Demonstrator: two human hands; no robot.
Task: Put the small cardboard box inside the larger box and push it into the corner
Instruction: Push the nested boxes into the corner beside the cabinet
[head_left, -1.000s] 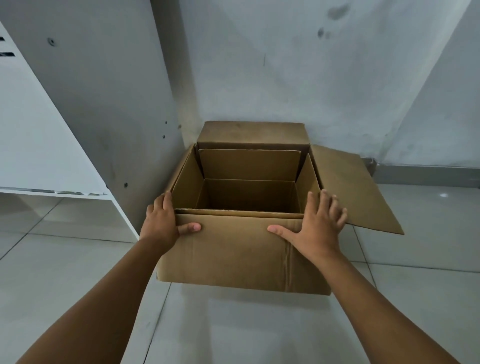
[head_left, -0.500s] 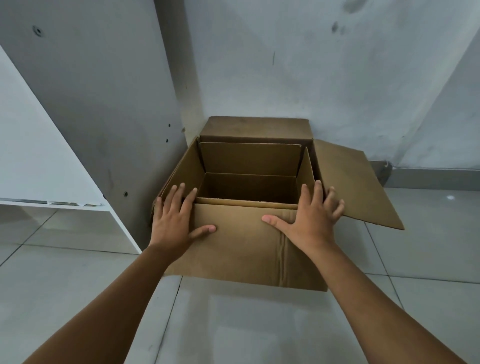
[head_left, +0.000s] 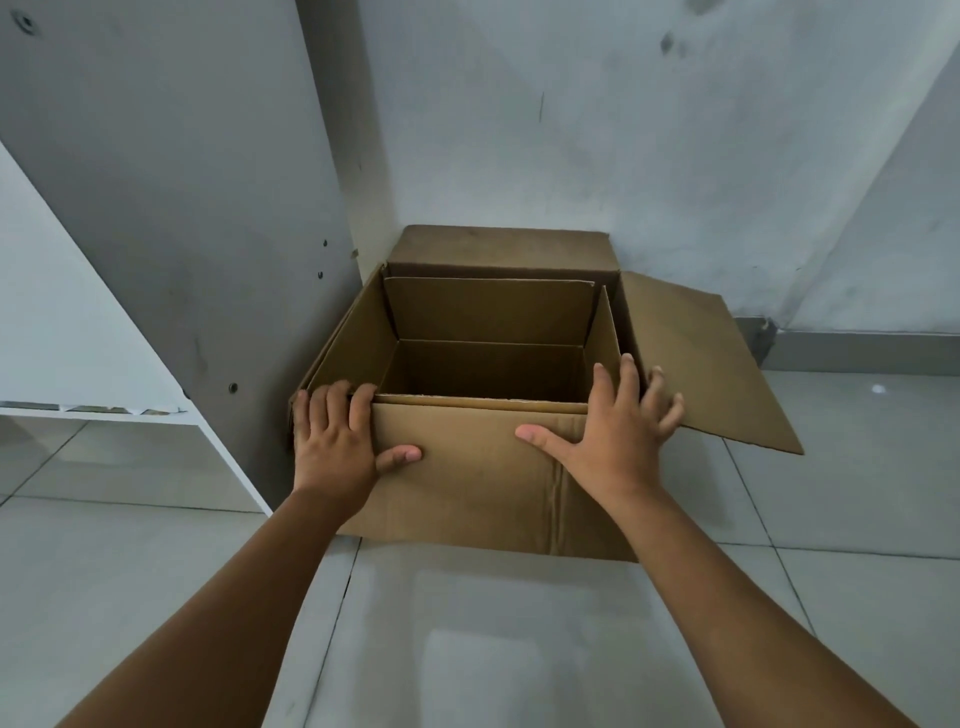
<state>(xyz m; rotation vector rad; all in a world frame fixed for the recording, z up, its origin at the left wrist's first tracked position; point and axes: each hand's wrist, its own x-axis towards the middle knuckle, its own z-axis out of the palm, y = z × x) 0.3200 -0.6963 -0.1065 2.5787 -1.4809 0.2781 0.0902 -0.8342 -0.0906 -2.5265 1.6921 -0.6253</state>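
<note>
The larger cardboard box (head_left: 467, 483) stands open on the floor, set into the corner between a grey panel and the back wall. The small cardboard box (head_left: 488, 312) sits inside it, open, with its flaps upright and filling most of the space. My left hand (head_left: 337, 441) is at the front left corner, fingers curled over the rim and thumb on the front face. My right hand (head_left: 613, 431) lies flat on the front face near the right corner, fingers spread and reaching over the rim.
The larger box's right flap (head_left: 696, 358) lies spread outwards over the floor, and its back flap (head_left: 498, 247) leans on the wall. A grey upright panel (head_left: 182, 208) and a white shelf (head_left: 93, 413) stand to the left. Tiled floor (head_left: 467, 649) lies in front.
The larger box has slid away from me, deeper into the corner and against the left panel. My left hand went from lying flat on the front face to hooking its fingers over the rim.
</note>
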